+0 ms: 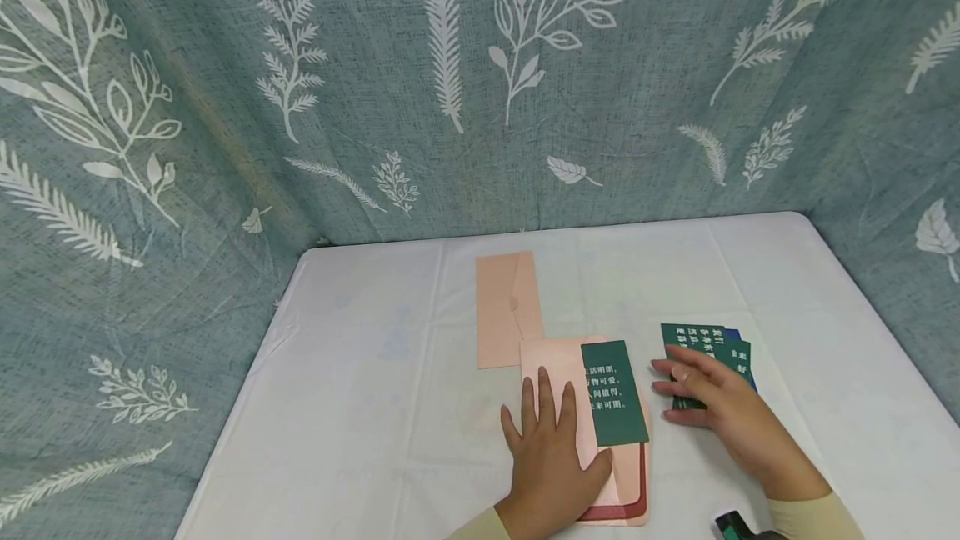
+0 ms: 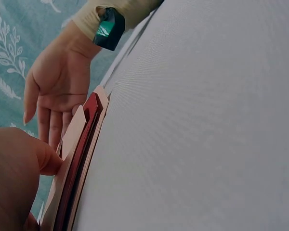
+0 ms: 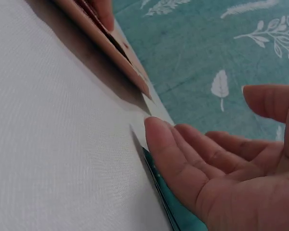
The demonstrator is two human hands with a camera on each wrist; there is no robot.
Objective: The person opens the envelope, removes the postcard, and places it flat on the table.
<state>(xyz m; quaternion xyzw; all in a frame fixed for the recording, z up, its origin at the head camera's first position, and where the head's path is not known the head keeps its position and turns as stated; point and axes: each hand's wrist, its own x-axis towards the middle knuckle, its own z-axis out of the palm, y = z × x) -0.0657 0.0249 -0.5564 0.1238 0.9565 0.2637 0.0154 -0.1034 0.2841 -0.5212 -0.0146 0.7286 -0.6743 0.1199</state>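
In the head view my left hand (image 1: 551,457) rests with spread fingers on a light pink envelope (image 1: 558,352), which tops a pile of pink and dark red envelopes (image 1: 637,473). A dark green card (image 1: 615,407) printed with white characters lies across that pile, its left edge covered by the top envelope. To the right, my right hand (image 1: 716,398) hovers at a fan of green and blue cards (image 1: 693,340), fingers loosely bent and apart. The right wrist view shows nothing held in its palm. Layered edges of the envelopes (image 2: 89,118) appear beside my left thumb in the left wrist view.
A single peach envelope (image 1: 506,298) lies farther back, just beyond the pile. All of this is on a white cloth-covered table (image 1: 360,407). Teal curtains (image 1: 480,165) with white leaf patterns hang behind and at both sides.
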